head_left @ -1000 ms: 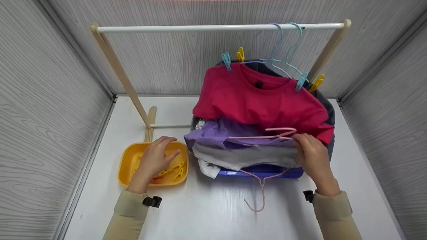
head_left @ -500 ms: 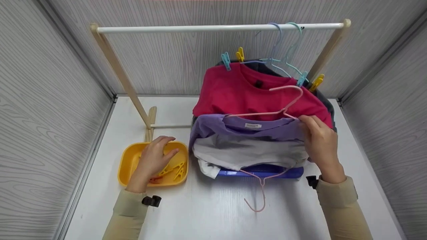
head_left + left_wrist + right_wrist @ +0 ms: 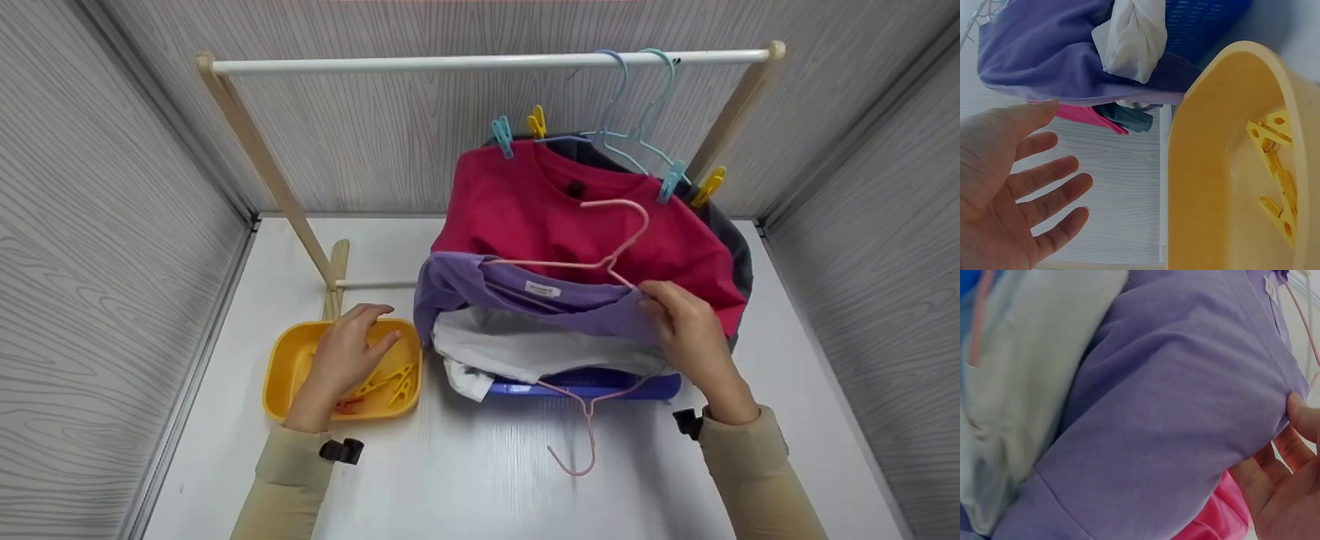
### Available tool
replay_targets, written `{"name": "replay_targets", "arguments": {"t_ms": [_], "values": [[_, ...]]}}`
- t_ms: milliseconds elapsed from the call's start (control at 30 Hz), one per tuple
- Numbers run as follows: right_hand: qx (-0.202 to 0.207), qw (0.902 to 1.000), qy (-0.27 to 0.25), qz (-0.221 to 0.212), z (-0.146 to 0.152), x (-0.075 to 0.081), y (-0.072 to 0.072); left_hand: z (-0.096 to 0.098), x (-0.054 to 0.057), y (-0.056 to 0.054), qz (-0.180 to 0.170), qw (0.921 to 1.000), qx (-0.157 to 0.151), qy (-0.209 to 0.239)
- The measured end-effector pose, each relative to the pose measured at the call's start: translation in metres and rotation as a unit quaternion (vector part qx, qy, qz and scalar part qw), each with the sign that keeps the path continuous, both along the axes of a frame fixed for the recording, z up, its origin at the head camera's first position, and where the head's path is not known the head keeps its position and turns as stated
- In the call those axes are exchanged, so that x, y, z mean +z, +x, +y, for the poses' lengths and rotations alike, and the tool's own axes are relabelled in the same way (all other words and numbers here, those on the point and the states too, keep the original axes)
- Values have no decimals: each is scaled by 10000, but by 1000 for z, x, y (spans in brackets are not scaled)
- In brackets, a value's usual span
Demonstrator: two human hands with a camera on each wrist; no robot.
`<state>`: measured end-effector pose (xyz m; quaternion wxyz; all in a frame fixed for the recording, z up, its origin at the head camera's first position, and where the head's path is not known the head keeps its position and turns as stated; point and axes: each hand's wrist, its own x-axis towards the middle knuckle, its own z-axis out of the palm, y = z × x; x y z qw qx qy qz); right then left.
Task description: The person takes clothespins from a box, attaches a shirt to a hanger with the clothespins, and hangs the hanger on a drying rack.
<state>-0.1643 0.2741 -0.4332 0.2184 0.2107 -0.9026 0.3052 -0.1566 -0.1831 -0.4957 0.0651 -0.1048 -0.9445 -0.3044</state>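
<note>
My right hand (image 3: 690, 334) pinches the shoulder of a purple shirt (image 3: 465, 289) by its neckline, where a pink hanger (image 3: 551, 263) runs inside the collar. The hanger's hook points up in front of a red shirt (image 3: 510, 202). In the right wrist view, thumb and fingers nip the purple cloth (image 3: 1174, 410). My left hand (image 3: 345, 364) hovers over a yellow bin (image 3: 274, 367), fingers spread and holding nothing. Yellow clothespins (image 3: 1280, 185) and a red one (image 3: 349, 406) lie in the bin.
A white garment (image 3: 487, 345) lies over a blue basket (image 3: 660, 388), with a second pink hanger (image 3: 591, 435) sticking out in front. Behind, a rack with a white rod (image 3: 420, 64) bears the red shirt and a dark garment (image 3: 739, 240), clipped with blue and yellow clothespins (image 3: 536, 122).
My right hand has raised the purple shirt's collar and hanger from the pile, then shifted them slightly left and down. The hanger's hook has swung upright. My left hand has barely moved.
</note>
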Motion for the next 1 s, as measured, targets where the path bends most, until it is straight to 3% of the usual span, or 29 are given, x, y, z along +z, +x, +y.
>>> {"name": "replay_targets", "arguments": {"t_ms": [567, 767, 1000], "values": [[387, 9979, 278, -445, -5, -36, 8, 9, 7, -3, 384, 9990, -82, 231], [475, 9961, 202, -710, 2, -50, 10, -4, -3, -3, -122, 9999, 16, 54], [136, 9973, 113, -706, 16, -63, 14, -27, -18, -4, -1018, 9943, 225, -230]]}}
